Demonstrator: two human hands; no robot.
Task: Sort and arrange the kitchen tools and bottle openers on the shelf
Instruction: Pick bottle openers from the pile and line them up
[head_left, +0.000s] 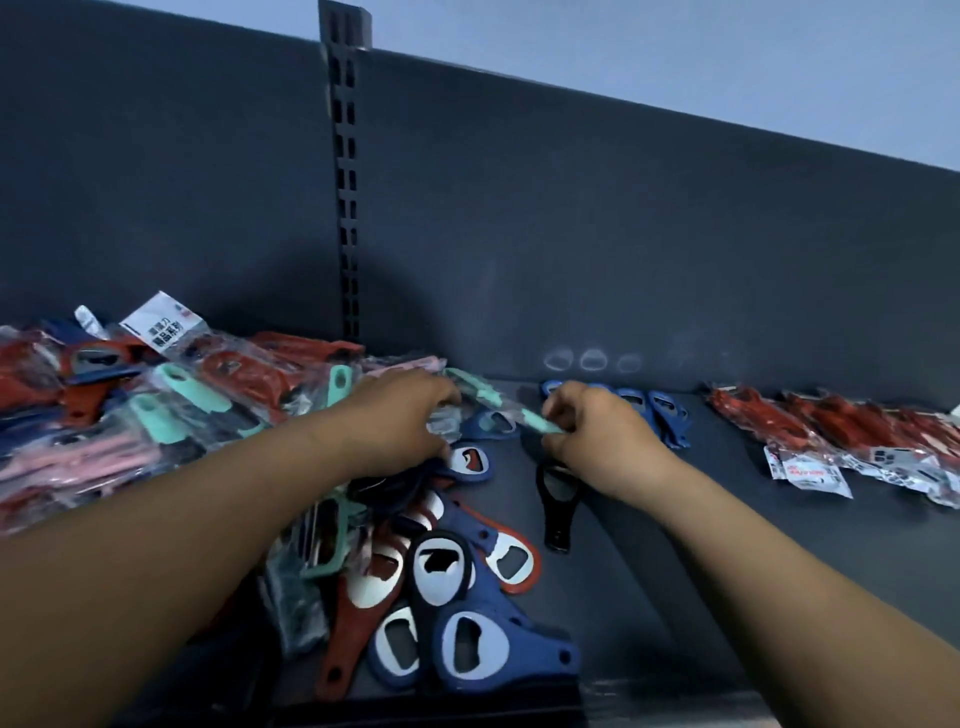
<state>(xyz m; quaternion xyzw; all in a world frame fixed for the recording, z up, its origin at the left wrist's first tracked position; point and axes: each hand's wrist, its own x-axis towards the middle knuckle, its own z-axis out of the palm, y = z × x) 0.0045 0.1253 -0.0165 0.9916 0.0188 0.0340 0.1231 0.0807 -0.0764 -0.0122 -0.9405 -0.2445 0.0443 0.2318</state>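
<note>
On a dark shelf (649, 545) lies a mixed heap of packaged tools (156, 415) at the left, red, mint, pink and blue. Loose bottle openers (457, 613), blue, red and black, are piled at the front centre. My left hand (400, 421) and my right hand (597, 436) both hold a mint-handled tool in a clear wrapper (498, 405), one at each end. My right hand also grips a black bottle opener (556, 509) that hangs below the palm. A row of blue openers (665, 415) lies just behind my right hand.
Red packaged tools (841, 441) lie in a row at the right of the shelf. A slotted upright (347, 182) runs up the dark back panel (623, 234). The shelf's front edge (467, 712) is at the bottom.
</note>
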